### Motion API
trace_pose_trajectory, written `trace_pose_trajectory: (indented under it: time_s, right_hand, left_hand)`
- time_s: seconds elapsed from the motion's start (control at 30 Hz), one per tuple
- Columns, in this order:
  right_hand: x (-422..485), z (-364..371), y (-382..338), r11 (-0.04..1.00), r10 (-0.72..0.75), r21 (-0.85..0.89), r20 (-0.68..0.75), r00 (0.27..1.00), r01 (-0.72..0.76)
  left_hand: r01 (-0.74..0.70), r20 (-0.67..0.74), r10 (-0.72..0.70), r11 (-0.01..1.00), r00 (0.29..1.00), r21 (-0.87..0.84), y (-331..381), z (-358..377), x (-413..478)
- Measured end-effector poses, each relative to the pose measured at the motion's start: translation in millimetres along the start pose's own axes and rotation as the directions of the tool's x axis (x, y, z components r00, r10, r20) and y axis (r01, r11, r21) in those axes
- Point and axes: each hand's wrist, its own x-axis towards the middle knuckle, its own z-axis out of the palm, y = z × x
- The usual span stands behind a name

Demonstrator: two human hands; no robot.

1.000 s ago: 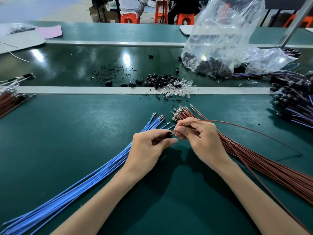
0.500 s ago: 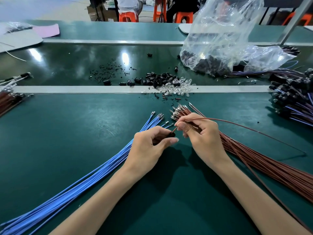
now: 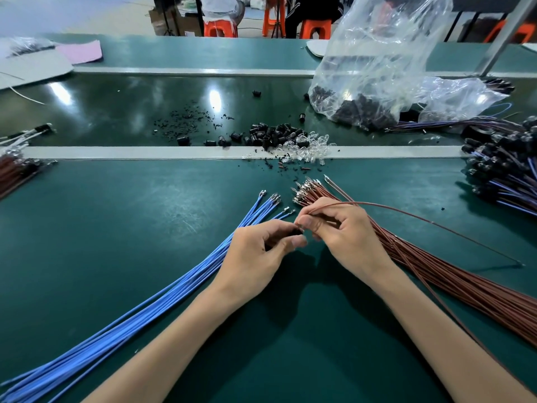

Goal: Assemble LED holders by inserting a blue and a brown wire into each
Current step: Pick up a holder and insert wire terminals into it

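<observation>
My left hand point(image 3: 261, 251) grips a small black LED holder point(image 3: 295, 231) between thumb and fingers; most of the holder is hidden. My right hand point(image 3: 340, 234) pinches one brown wire point(image 3: 406, 213) near its tip, right at the holder; the wire arcs away to the right. A bundle of blue wires point(image 3: 174, 292) fans from lower left up to my left hand. A bundle of brown wires point(image 3: 450, 280) lies under and right of my right hand, metal terminals pointing up-left. Loose black holders point(image 3: 270, 135) and clear LEDs point(image 3: 308, 146) lie on the belt edge beyond.
A clear plastic bag point(image 3: 377, 68) of black parts stands at the back right. Finished holders with wires point(image 3: 505, 167) are piled at the right edge. More brown wires point(image 3: 14, 173) lie at the left edge. Black debris point(image 3: 186, 123) dots the dark belt.
My hands have stayed together over the wire tips; the right hand has drawn the brown wire's tip closer to the holder in my left hand.
</observation>
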Motion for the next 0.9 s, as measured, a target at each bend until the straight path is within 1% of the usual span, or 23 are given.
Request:
trace_pose_trajectory:
  time_s: [0.13,0.17,0.23,0.43,0.47,0.5,0.53,0.57,0.6,0.63,0.67,0.7,0.73,0.77,0.8,0.83,0.87,0.9]
  right_hand:
    - [-0.2,-1.4,0.4,0.999,-0.014,0.050,-0.089,0.996,0.018]
    - [-0.1,-0.7,0.6,0.999,-0.023,0.029,-0.082,0.996,0.026]
    - [0.3,1.4,1.2,1.000,-0.026,-0.007,-0.020,0.999,0.026]
    - [1.3,-4.4,3.6,0.998,0.031,0.056,0.069,0.997,-0.034]
    - [1.4,-5.2,3.7,0.991,0.052,0.120,0.082,0.995,-0.062]
    - [1.7,-5.4,3.0,0.968,0.076,0.230,0.090,0.993,-0.095]
    - [1.8,-5.4,1.7,0.919,0.102,0.372,0.092,0.991,-0.129]
    - [2.7,-5.0,0.2,0.843,0.128,0.517,0.079,0.989,-0.150]
    - [3.6,-4.5,-0.7,0.764,0.150,0.628,0.053,0.987,-0.150]
    - [4.1,-4.3,-0.9,0.723,0.169,0.677,0.016,0.986,-0.135]
    - [4.2,-4.6,-0.5,0.751,0.174,0.650,-0.027,0.984,-0.114]
    - [4.1,-5.1,0.5,0.823,0.154,0.560,-0.056,0.987,-0.097]
    - [3.8,-4.8,1.8,0.896,0.119,0.435,-0.045,0.992,-0.088]
    - [3.1,-3.7,3.0,0.943,0.092,0.321,-0.001,0.996,-0.087]
    - [2.0,-2.9,3.6,0.961,0.086,0.259,0.051,0.995,-0.096]
    - [1.1,-2.4,3.5,0.961,0.093,0.252,0.085,0.992,-0.112]
    - [0.6,-2.9,3.0,0.951,0.095,0.284,0.095,0.991,-0.119]
    - [1.2,-3.6,2.2,0.921,0.100,0.369,0.085,0.991,-0.124]
  left_hand:
    - [-0.023,0.028,0.023,1.000,0.999,-0.017,0.3,-0.1,0.2]
    - [-0.028,0.040,0.028,0.999,0.999,-0.018,0.9,-0.4,0.5]
    - [-0.038,0.062,0.039,0.999,0.997,-0.015,2.0,-1.0,0.4]
    - [-0.043,0.060,0.042,0.999,0.997,0.022,2.4,-1.7,0.6]
    - [-0.037,0.056,0.036,0.999,0.998,0.023,2.1,-1.3,0.9]
    - [-0.030,0.054,0.029,0.999,0.998,0.024,1.9,-0.7,1.1]
    - [-0.024,0.053,0.023,0.999,0.998,0.024,1.5,-0.3,1.3]
    - [-0.020,0.053,0.019,1.000,0.998,0.023,1.3,0.0,1.3]
    - [-0.018,0.052,0.016,1.000,0.999,0.022,1.3,0.0,1.3]
    - [-0.016,0.051,0.015,1.000,0.999,0.021,1.4,-0.1,1.3]
    - [-0.014,0.052,0.013,1.000,0.999,0.022,1.4,-0.3,1.3]
    - [-0.011,0.057,0.009,1.000,0.998,0.024,1.8,-0.3,1.2]
    - [-0.006,0.064,0.004,1.000,0.998,0.023,2.0,-0.1,1.1]
    - [0.000,0.074,-0.001,1.000,0.997,0.015,2.5,0.1,1.0]
    - [0.004,0.084,-0.004,1.000,0.996,0.003,2.7,0.4,0.8]
    - [0.005,0.090,-0.004,1.000,0.996,-0.006,3.0,0.4,0.6]
    - [0.004,0.090,-0.003,1.000,0.996,-0.008,2.8,0.2,0.6]
    - [0.005,0.086,-0.005,1.000,0.996,-0.004,2.6,-0.1,0.8]
